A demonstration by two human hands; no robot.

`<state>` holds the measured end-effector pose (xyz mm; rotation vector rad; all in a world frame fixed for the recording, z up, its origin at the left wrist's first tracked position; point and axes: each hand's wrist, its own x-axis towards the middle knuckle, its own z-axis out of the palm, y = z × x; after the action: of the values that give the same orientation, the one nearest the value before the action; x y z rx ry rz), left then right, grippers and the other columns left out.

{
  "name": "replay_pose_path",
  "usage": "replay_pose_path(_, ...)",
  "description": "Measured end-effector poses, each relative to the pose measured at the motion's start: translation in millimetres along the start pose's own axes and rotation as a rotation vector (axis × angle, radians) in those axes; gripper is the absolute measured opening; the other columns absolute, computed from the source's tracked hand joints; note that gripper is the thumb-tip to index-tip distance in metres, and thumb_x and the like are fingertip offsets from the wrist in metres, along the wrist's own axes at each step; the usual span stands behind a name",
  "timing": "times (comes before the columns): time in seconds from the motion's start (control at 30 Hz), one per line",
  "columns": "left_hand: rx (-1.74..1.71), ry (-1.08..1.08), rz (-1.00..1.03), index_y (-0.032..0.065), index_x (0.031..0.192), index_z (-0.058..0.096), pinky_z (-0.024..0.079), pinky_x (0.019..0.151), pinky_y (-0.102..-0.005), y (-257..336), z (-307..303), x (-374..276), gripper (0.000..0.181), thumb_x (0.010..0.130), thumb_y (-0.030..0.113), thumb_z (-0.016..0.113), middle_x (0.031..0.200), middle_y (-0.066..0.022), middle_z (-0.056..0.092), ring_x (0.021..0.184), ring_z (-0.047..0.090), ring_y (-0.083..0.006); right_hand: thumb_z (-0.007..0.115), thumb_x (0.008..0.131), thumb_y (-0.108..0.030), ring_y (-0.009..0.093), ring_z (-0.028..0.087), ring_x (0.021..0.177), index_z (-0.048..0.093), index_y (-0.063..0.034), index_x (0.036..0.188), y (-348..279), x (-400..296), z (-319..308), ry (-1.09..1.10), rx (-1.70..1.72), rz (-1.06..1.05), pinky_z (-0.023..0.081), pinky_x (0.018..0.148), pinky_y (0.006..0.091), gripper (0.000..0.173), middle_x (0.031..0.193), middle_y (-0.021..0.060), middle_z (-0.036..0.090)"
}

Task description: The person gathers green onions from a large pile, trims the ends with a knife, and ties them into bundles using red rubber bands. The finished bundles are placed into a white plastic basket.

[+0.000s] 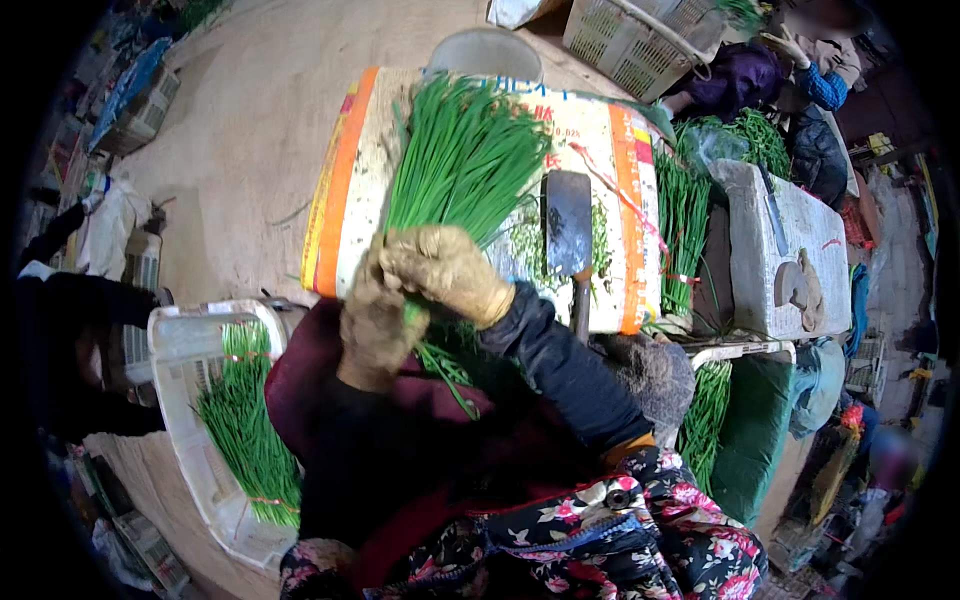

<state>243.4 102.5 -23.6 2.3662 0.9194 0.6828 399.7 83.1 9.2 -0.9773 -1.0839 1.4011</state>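
Observation:
My left hand (379, 322), in a dirty work glove, closes around the lower part of a bunch of garlic chives (465, 157). Beside it, my right hand (446, 270), in a tan glove, has its fingers curled against the same bunch. The long green leaves fan out over a printed woven sack (356, 172) on the work surface before me; some strands hang below my hands over my lap. Right of the bunch, a cleaver (568, 225) with a dark blade lies on the sack, its handle towards me, among green scraps. A red tie (619, 195) lies beside it.
A white plastic crate (176, 420) with tied chives stands at left. Tied chives (681, 225) lie right of the sack, near a foam box (795, 247) bearing a knife (776, 221). Behind stand a round tub (486, 54) and a slatted crate (637, 45). Other people sit upper right and left.

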Motion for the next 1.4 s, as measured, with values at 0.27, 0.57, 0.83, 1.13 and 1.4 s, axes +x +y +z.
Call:
replay_pose_path(0.27,0.309,-0.481,0.124,0.0066,0.122,0.049,0.031,0.109,-0.0453,-33.9,-30.1,31.4,0.069,0.066,0.033,0.079,0.128,-0.0153,0.050,0.126,0.043,-0.0334,0.058,0.094,-0.020,0.008,0.053,0.049,0.063,0.0000,0.084,-10.3,34.7,-18.4,0.030,-0.174,0.199,0.044,0.048,0.0208,0.023,0.069,0.0023,0.063)
replay_pose_path(0.57,0.605,-0.608,-0.279,0.0084,0.144,0.031,0.020,0.113,-0.0541,-12.4,8.6,34.7,0.113,0.057,0.062,0.079,0.150,-0.0175,0.027,0.142,0.018,-0.0336,0.058,0.092,-0.022,0.009,0.056,0.050,0.063,-0.0015,0.077,30.9,53.4,-21.8,0.080,-0.075,0.266,0.044,0.048,0.0219,0.026,0.068,0.0025,0.064)
replay_pose_path(0.83,0.463,-0.482,-0.300,-0.0036,0.139,0.033,0.033,0.108,-0.0404,-35.2,22.2,35.8,0.121,0.049,0.057,0.084,0.142,-0.0221,0.039,0.134,0.037,-0.0296,0.058,0.092,-0.018,0.011,0.061,0.056,0.064,0.0026,0.089,40.5,81.7,-31.0,0.004,-0.148,0.240,0.049,0.055,0.0237,0.022,0.074,0.0060,0.066)
replay_pose_path(1.13,-0.012,-0.424,-0.016,-0.0060,0.145,0.022,0.032,0.110,-0.0381,-75.1,14.3,30.2,0.127,0.049,0.041,0.090,0.141,-0.0272,0.038,0.133,0.037,-0.0373,0.052,0.096,-0.008,0.013,0.062,0.078,0.060,0.0044,0.112,24.4,-37.7,-41.4,0.636,-0.073,-0.061,0.051,0.073,0.0248,0.022,0.095,0.0087,0.066)
replay_pose_path(1.4,-0.066,-0.314,0.045,-0.0033,0.145,0.025,0.036,0.109,-0.0368,-74.6,22.0,22.2,0.112,0.055,0.022,0.087,0.139,-0.0236,0.043,0.132,0.040,-0.0341,0.050,0.097,-0.006,0.011,0.060,0.069,0.058,0.0013,0.114,121.1,-103.0,5.4,0.509,0.389,0.357,0.049,0.066,0.0221,0.021,0.090,0.0080,0.066)
